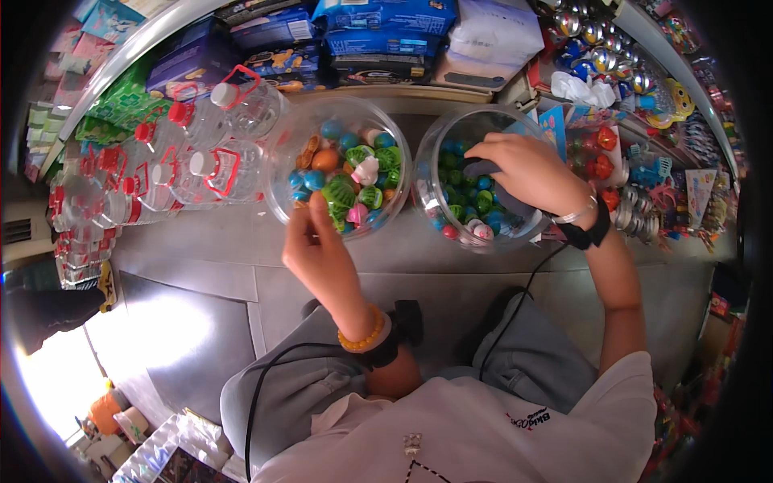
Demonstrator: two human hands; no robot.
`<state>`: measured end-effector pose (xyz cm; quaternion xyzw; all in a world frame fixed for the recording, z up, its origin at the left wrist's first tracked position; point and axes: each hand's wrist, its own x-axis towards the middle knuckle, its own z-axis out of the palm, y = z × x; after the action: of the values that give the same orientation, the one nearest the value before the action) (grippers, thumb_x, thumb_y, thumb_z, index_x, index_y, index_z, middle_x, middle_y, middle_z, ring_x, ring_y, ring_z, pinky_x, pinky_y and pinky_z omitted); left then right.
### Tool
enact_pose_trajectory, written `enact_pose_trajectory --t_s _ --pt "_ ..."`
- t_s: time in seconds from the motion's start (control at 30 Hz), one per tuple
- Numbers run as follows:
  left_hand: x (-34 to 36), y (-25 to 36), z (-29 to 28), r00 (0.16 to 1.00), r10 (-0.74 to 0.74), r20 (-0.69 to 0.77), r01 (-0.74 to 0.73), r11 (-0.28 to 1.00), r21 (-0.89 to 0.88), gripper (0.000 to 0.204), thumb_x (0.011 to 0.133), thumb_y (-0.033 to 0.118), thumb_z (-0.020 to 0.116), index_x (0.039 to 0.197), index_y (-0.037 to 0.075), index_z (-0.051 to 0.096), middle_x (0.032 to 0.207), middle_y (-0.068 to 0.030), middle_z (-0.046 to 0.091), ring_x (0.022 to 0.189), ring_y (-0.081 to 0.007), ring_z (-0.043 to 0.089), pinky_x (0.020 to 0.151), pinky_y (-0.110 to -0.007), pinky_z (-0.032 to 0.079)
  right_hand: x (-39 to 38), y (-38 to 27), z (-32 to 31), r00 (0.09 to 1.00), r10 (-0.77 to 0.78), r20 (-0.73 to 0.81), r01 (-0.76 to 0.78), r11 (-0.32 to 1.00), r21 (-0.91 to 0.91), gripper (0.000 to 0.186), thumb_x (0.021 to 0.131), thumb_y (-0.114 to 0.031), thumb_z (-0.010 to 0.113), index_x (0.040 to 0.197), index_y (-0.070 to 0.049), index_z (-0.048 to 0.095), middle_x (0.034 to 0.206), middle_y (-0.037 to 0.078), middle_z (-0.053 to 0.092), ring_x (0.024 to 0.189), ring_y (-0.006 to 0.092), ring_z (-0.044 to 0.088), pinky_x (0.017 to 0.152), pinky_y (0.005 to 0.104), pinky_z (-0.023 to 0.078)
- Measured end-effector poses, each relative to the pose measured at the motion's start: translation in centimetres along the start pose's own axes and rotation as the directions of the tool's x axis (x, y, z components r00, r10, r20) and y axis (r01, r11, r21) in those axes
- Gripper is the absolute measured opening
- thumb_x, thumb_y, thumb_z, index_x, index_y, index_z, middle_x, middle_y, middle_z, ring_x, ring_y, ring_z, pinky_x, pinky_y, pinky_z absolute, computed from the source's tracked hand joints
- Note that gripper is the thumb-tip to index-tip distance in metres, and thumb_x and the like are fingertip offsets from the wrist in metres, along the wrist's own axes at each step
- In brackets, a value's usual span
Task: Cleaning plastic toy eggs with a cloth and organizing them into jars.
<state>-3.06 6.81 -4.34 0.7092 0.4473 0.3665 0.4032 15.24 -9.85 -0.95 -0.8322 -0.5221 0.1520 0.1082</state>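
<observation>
Two round clear plastic bowls sit before me. The left bowl [276, 161] holds several small blue, green, pink and orange toys [346, 193]. My left hand [322, 258] is at that bowl's near edge, its fingers curled beside a green ball; what they hold, if anything, is hidden. The right bowl [431, 161] holds several green and blue balls [471, 185], with pink and white pieces near the front. My right hand [523, 169] reaches over this bowl, fingers closed on a dark grey cloth [511, 199] that hangs inside it.
Several water bottles with red handles [211, 173] crowd the left. Stacked blue packages [378, 44] line the back shelf. Small toys and goods [628, 169] fill the right. A black cable [527, 286] runs past my legs. Another person's dark leg [56, 306] shows at far left.
</observation>
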Motion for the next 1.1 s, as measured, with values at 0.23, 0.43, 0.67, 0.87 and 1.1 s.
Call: enact_pose_trajectory --t_s 0.23,0.43,0.67,0.87,1.1 --pt "-0.3 2.2 -0.9 0.999 0.034 0.026 -0.025 0.957 -0.289 0.031 0.092 0.017 0.043 0.068 -0.001 0.054 0.047 0.0015 0.039 0.042 -0.0033 0.032 0.04 -0.019 0.026 5.6 0.4 2.4 0.889 0.089 0.45 0.081 0.936 -0.344 0.014 0.064 -0.01 0.057 0.074 -0.004 0.065 0.072 0.016 0.062 0.072 0.0323 0.062 0.059 0.0422 0.048" --pt "-0.5 4.0 0.0 0.994 0.063 0.087 -0.016 0.887 -0.462 0.035 0.091 0.007 0.039 0.125 -0.001 0.036 0.068 -0.0101 0.058 0.05 -0.0083 0.049 0.051 -0.019 0.04 8.3 1.9 11.2 0.738 0.292 0.609 0.1 0.845 -0.526 0.024 0.075 -0.015 0.058 0.097 -0.01 0.066 0.1 0.01 0.063 0.093 0.0241 0.06 0.07 0.0371 0.048" --pt "0.5 3.4 -0.8 0.995 0.007 0.097 0.04 0.881 -0.471 0.045 0.086 0.0 0.044 0.129 0.002 0.029 0.09 -0.0123 0.061 0.061 -0.01 0.055 0.055 -0.019 0.04 7.2 4.0 16.5 0.902 0.204 0.381 0.031 0.849 -0.527 0.022 0.075 -0.013 0.055 0.094 -0.008 0.065 0.093 0.011 0.063 0.086 0.0234 0.061 0.062 0.0339 0.048" --pt "0.0 3.7 -0.8 0.987 0.017 0.158 0.066 0.862 -0.503 0.046 0.086 0.0 0.045 0.129 0.003 0.029 0.09 -0.0122 0.061 0.064 -0.0103 0.055 0.059 -0.02 0.042 7.1 4.3 16.8 0.908 0.175 0.38 0.06 0.845 -0.531 0.016 0.074 -0.012 0.054 0.086 -0.009 0.064 0.088 0.011 0.064 0.08 0.0221 0.063 0.058 0.0336 0.048" --pt "-0.6 3.5 -0.7 0.959 0.088 0.271 0.056 0.874 -0.482 0.044 0.086 0.002 0.045 0.128 0.002 0.03 0.089 -0.0114 0.061 0.066 -0.0104 0.055 0.061 -0.021 0.043 8.3 3.2 12.0 0.757 0.332 0.563 -0.05 0.888 -0.457 0.025 0.067 -0.024 0.066 0.089 -0.013 0.067 0.093 0.005 0.065 0.087 0.0214 0.062 0.066 0.0327 0.048"
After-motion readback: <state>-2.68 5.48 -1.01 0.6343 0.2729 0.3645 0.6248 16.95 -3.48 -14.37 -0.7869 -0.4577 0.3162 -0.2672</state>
